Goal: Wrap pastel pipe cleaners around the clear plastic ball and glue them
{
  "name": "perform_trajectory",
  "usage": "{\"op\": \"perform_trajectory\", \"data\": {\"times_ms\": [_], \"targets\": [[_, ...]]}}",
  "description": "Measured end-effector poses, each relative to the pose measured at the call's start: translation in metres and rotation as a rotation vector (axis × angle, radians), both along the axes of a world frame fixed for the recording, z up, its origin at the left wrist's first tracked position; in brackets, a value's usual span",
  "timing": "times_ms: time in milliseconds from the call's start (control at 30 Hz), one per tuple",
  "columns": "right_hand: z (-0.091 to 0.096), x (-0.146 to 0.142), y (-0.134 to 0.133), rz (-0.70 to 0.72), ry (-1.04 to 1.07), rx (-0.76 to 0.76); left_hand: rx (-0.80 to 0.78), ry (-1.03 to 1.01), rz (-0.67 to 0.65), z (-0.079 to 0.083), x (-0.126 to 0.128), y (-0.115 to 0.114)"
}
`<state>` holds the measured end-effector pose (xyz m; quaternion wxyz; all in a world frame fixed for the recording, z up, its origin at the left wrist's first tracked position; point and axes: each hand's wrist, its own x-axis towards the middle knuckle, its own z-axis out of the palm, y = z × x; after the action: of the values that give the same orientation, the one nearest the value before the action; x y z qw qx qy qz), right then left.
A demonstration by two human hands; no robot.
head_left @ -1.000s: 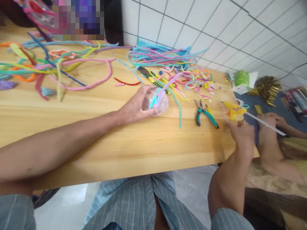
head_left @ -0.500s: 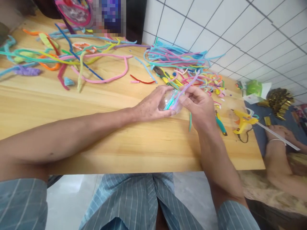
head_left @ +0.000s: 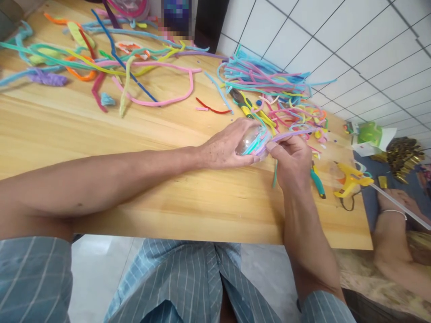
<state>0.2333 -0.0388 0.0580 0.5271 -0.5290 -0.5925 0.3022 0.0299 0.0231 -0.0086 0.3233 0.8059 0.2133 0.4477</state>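
Note:
A clear, rounded plastic ball (head_left: 248, 142) is gripped in my left hand (head_left: 222, 146), thumb below and fingers behind it. Turquoise, pink and purple pipe cleaners lie across its right side. My right hand (head_left: 292, 157) pinches a purple pipe cleaner (head_left: 286, 134) between thumb and fingers, close to the ball. Its free end points right, above the hand. A green pipe cleaner end (head_left: 275, 174) hangs below, between the hands. Just behind the ball lie yellow-and-black pliers (head_left: 242, 103), partly hidden by the left hand.
Loose pipe cleaners (head_left: 161, 103) spread over the left of the wooden table (head_left: 168, 197). A blue and pink bundle (head_left: 262, 74) lies by the tiled wall. Right of my hand are teal-handled pliers (head_left: 317, 181) and a yellow glue gun (head_left: 352, 177). Another person's hands (head_left: 393, 199) rest at the far right.
The purple pipe cleaner has swung from pointing steeply up to lying nearly level toward the right. My right hand has turned with it. The whole view has shifted slightly.

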Motion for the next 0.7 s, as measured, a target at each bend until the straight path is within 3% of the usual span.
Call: {"op": "perform_trajectory", "data": {"times_ms": [700], "targets": [[-0.0048,-0.0042,0.0023,-0.026,0.030,0.014,0.027,0.042,-0.084,-0.0015,-0.0081,0.0072]]}}
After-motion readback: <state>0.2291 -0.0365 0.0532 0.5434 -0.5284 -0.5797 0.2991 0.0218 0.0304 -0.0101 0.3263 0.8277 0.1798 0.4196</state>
